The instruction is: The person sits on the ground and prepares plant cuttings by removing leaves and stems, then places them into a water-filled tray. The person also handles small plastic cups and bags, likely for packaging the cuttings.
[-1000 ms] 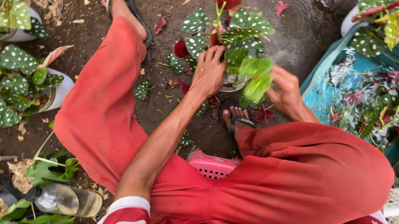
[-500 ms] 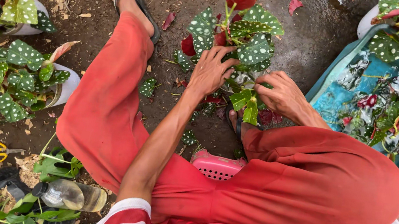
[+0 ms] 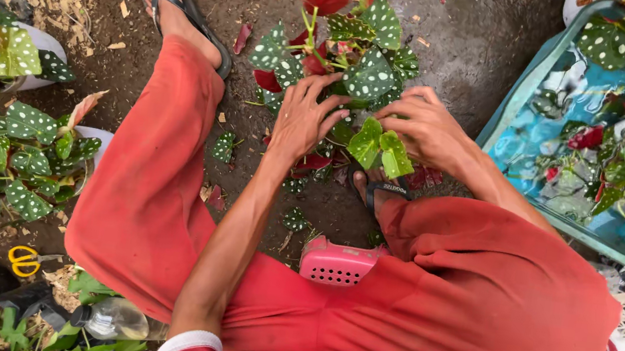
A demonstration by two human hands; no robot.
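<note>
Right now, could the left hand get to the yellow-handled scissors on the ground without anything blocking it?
Probably yes. The left hand is busy in the spotted plant, while the scissors lie in the open beyond the left leg. The arm would have to swing back over that leg, but nothing covers the scissors.

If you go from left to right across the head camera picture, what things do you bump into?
Yellow scissors → left hand → spotted plant → right hand → teal tub of plants.
</note>
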